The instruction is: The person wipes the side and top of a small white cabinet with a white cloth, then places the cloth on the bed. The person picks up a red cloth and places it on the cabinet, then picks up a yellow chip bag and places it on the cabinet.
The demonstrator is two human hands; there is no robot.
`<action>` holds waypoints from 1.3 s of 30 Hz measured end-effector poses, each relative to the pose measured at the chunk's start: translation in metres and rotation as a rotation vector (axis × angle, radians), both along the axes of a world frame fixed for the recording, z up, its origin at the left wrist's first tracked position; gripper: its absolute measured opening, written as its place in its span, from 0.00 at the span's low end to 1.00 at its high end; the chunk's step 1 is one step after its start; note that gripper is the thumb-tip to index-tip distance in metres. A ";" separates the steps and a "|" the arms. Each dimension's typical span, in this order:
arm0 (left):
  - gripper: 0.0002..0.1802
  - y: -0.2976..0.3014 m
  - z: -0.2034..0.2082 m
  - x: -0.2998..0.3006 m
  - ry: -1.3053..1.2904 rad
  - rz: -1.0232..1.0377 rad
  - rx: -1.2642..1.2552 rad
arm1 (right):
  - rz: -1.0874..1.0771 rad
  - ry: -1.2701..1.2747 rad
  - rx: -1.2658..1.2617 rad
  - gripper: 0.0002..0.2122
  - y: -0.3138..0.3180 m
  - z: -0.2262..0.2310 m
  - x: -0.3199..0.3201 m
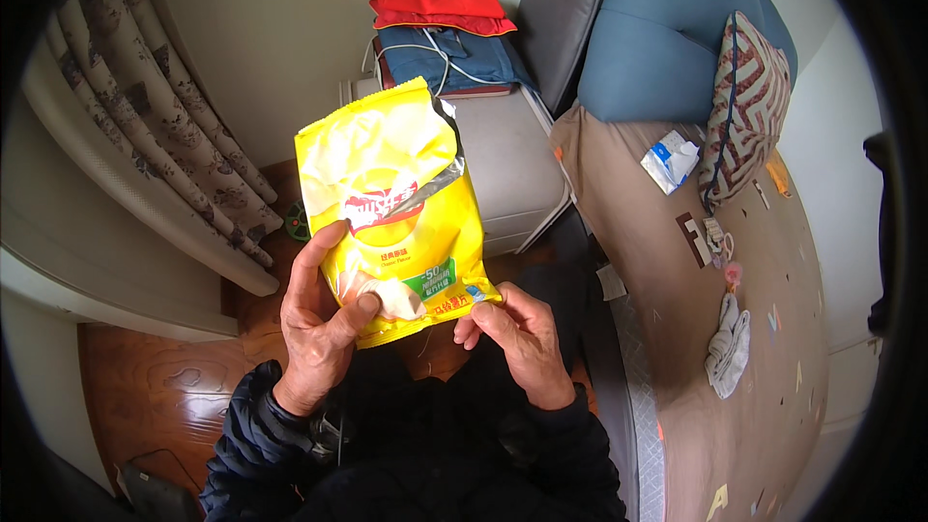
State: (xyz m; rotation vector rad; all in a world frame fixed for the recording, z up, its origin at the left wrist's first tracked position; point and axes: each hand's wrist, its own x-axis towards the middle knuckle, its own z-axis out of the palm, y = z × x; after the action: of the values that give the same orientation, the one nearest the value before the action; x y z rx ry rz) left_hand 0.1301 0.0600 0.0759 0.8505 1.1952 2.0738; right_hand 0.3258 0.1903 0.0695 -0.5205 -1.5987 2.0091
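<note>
A yellow potato chip bag (396,155) is held up in front of me, tilted a little to the left. A tear runs down from its upper right edge, and the silver lining shows there. My left hand (324,314) grips the bag's lower left side, thumb on the front and fingers at the edge and behind. At the lower right corner, my right hand (522,338) pinches the bag between thumb and fingers. What lies inside the bag is hidden.
Beyond the bag stands a pale nightstand (512,155) with folded red cloth (440,8), a blue bag (464,58) and a white cable. To the right is a bed (696,329) with a white-and-blue packet (670,162), a patterned cushion (744,106) and white socks (728,346). Floral curtains (155,106) hang left.
</note>
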 end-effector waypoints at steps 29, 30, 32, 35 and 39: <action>0.23 0.007 0.025 -0.024 -0.317 -0.067 0.028 | -0.100 0.108 0.005 0.11 -0.021 0.001 -0.004; 0.23 0.007 0.025 -0.024 -0.321 -0.070 0.022 | -0.099 0.097 0.027 0.10 -0.021 0.001 -0.004; 0.23 0.006 0.025 -0.025 -0.328 -0.074 0.031 | -0.092 0.086 0.043 0.09 -0.022 0.001 -0.005; 0.24 0.004 0.027 -0.026 -0.334 -0.090 0.042 | -0.077 0.091 0.014 0.10 -0.023 0.002 -0.005; 0.27 0.003 0.030 -0.025 -0.302 -0.105 0.056 | -0.064 0.112 -0.005 0.14 -0.024 0.002 -0.004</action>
State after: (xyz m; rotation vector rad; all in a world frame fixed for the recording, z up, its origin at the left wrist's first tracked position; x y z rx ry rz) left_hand 0.1046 0.0629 0.1059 0.5848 0.9152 2.0687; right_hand 0.3214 0.1658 0.0716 -0.4466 -1.4922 1.9598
